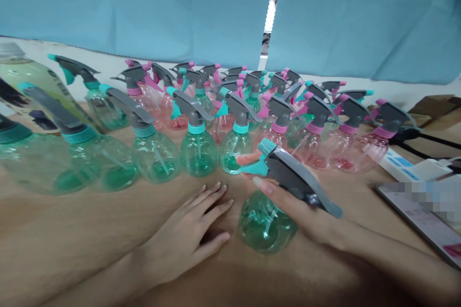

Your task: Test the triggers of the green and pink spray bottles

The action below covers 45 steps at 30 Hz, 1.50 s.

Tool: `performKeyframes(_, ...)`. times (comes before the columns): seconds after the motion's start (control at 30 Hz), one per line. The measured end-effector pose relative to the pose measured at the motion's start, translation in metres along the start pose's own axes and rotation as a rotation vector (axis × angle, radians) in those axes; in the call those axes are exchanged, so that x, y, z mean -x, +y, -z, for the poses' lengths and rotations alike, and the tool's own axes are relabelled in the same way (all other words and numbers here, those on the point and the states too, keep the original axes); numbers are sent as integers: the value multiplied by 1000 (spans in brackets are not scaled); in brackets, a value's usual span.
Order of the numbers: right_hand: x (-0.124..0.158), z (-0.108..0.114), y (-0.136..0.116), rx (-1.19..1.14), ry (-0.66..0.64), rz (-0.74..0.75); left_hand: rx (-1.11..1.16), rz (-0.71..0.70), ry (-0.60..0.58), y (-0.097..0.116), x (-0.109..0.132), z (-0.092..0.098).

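Note:
My right hand (306,211) grips a green spray bottle (264,223) by its grey and teal trigger head (291,175), holding it just above the wooden table (90,240). One finger points forward beside the teal trigger. My left hand (190,235) lies flat on the table with fingers spread, just left of the held bottle and holding nothing. Behind both hands stand several green spray bottles (198,148) and pink spray bottles (342,146) in rows.
A large pale green bottle (32,86) stands at the far left. A white power strip (406,165) with black cables, a flat printed card (428,220) and a cardboard box (439,105) lie at the right. Blue curtains (144,5) hang behind.

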State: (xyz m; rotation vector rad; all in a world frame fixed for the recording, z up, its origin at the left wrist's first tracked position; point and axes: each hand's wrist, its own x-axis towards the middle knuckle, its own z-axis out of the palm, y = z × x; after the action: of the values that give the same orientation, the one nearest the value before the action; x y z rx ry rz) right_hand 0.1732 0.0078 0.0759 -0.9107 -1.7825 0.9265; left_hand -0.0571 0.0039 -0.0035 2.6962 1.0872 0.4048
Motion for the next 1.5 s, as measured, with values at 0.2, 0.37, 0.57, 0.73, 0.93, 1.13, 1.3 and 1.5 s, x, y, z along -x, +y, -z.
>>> performKeyframes(0.2,3,-3,1,-85,11,-28,-94,-8,-22,-1,1,-2)
performKeyframes(0.37,3,-3,7,-157,-6,-18,-116,-20,-19,-1,1,-3)
performKeyframes(0.57,-1,-1,4,-89,-34,-14,-105,-16,-21,0,0,-1)
performKeyframes(0.73,-1,0,6,11,-16,18,-113,-15,-36,0,0,-1)
performKeyframes(0.93,-1,0,10,11,-16,52,-110,-22,-28,1,0,-1)
performKeyframes(1.13,2,3,11,84,-35,52,-107,-16,-42,2,-1,0)
performKeyframes(1.3,1,5,7,74,-51,65,-88,-22,-35,3,-1,1)
performKeyframes(1.5,0,5,5,63,-40,130,-94,-19,-30,3,-1,1)
